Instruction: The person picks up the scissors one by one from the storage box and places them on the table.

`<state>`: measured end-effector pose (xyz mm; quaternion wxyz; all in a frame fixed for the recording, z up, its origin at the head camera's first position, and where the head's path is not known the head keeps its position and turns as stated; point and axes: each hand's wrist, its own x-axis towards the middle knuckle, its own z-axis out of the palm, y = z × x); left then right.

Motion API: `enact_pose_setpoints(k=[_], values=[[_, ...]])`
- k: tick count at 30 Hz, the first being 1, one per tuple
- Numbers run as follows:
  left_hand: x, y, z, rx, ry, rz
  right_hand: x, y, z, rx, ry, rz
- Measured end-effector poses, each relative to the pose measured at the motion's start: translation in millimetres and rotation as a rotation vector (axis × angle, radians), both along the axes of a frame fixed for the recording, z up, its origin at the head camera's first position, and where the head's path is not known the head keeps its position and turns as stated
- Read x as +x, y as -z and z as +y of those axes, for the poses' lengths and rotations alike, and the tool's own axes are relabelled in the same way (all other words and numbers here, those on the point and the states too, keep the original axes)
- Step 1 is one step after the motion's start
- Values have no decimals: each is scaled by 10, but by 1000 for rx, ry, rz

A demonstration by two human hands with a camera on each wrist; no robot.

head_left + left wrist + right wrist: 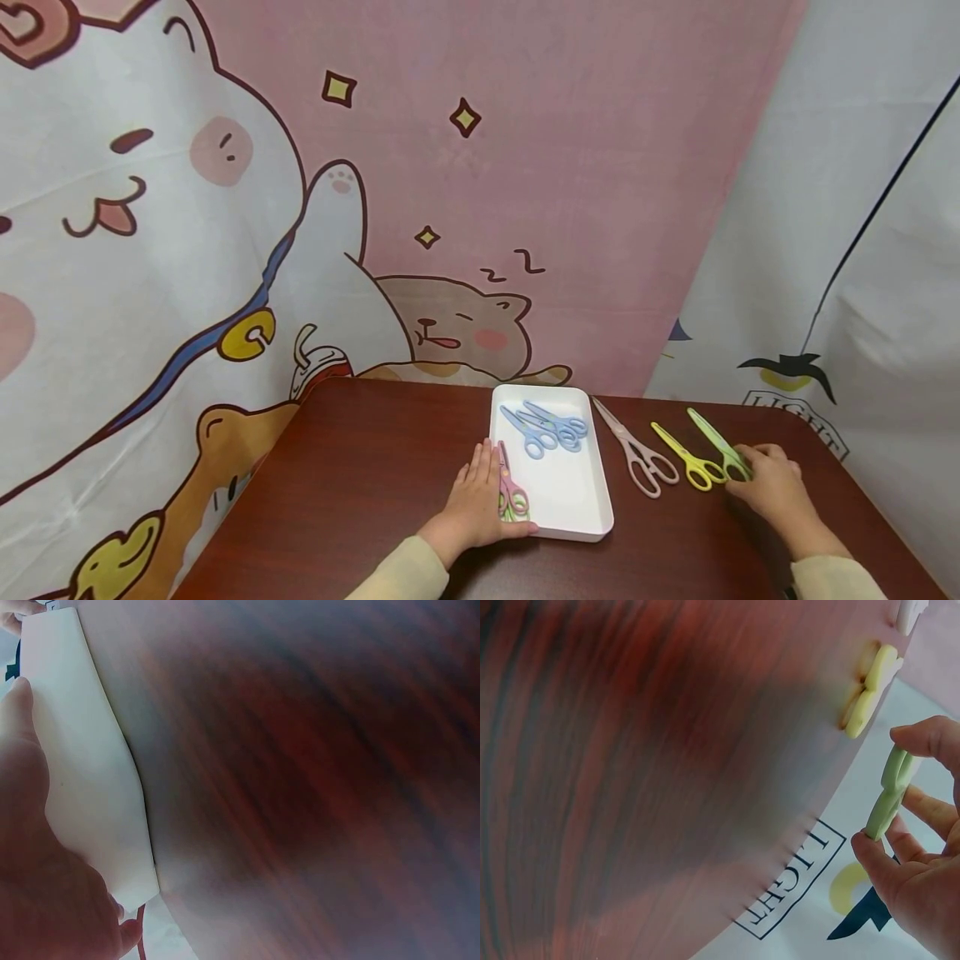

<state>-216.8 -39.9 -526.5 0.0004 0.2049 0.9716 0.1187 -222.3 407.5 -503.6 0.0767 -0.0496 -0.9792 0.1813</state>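
Note:
My left hand rests against the near left corner of a white tray, its fingers straight along the left side and its thumb by the front edge. In the left wrist view, that thumb lies along the tray's pale wall. Inside the tray, several blue scissors lie toward the back, and pink scissors lie beside my left fingers, over something green partly hidden. On the right, my right hand pinches the handles of green scissors between thumb and fingers.
Yellow scissors lie just left of the green ones. Large pale pink scissors lie between them and the tray. All are on a dark red wooden table, with a printed cloth hanging behind its back edge.

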Motion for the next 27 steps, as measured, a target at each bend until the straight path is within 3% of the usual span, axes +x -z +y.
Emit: enact_pose_setpoints(k=[11, 27], values=[[13, -73, 10, -19, -11, -21, -7, -21, 123, -6, 26, -68], [18, -78, 16, -21, -12, -17, -14, 21, 237, 42, -12, -68]])
